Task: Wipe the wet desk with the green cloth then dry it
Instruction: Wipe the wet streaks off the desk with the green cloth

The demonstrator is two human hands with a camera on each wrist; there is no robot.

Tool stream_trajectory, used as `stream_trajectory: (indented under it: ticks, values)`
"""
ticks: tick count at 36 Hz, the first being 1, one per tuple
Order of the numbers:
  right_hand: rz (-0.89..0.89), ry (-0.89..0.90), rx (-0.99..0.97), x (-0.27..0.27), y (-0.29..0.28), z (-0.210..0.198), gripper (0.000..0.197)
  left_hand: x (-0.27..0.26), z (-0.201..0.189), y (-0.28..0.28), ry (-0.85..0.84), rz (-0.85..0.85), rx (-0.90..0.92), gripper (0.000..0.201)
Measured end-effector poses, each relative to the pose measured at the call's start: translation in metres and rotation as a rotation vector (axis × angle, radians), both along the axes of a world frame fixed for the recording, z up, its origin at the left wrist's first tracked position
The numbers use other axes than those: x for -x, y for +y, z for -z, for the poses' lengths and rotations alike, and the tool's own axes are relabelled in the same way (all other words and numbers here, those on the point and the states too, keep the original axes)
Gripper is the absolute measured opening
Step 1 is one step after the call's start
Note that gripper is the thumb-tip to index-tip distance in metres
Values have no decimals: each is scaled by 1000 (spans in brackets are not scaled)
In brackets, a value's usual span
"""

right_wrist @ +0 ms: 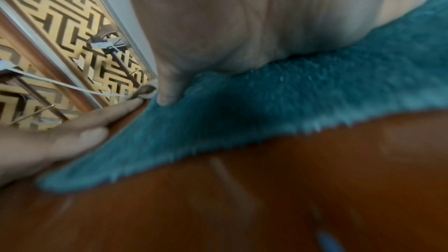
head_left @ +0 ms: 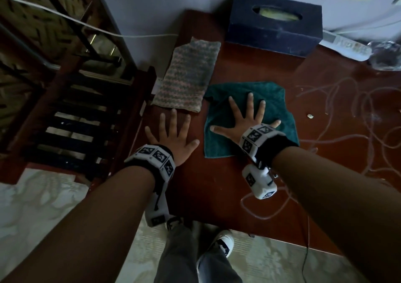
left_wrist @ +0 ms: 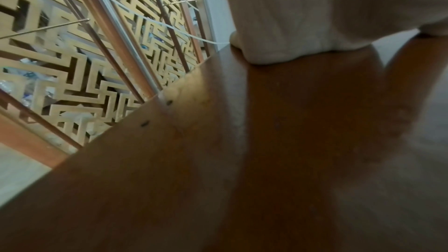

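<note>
Dim reddish-brown table [head_left: 227, 185], streaked with wet trails: green cloth [head_left: 275, 100] is pressed flat under the right hand [head_left: 245, 117], fingers spread; left hand [head_left: 171, 135] splayed on bare wood; cloth's centre hidden.

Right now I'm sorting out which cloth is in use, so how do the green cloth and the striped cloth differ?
The green cloth is plain teal and fluffy; the striped cloth is pale with knitted-looking wavy bands. The green cloth lies rumpled under the right hand, which presses on it with spread fingers; the striped cloth lies flat and untouched, just beyond the left hand. The striped cloth sits at the desk edge, the green one further in. Both rest on the desk.
</note>
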State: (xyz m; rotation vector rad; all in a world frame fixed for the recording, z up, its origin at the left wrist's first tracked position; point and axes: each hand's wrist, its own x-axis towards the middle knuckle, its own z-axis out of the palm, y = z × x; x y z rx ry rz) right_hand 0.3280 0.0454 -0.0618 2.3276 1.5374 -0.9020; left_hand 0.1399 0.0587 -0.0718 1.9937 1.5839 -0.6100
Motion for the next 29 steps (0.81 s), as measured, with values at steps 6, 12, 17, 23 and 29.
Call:
stream_trajectory:
  ticks: [6,12,17,23,29]
  values:
    - [1,8,-12,12,-11,3,105,-3,-6,1,-21,-46,36,72]
    - [-24,21,-28,21,-24,4,103,-1,-10,2,20,21,69,94]
    - [-30,25,-28,24,-33,6,99,2,-9,1,25,62,61,101]
    - [-37,7,-36,27,-48,8,90,2,-11,3,3,45,82,87]
    - [-60,-19,-23,30,-66,9,96,1,-15,5,-6,26,120,86]
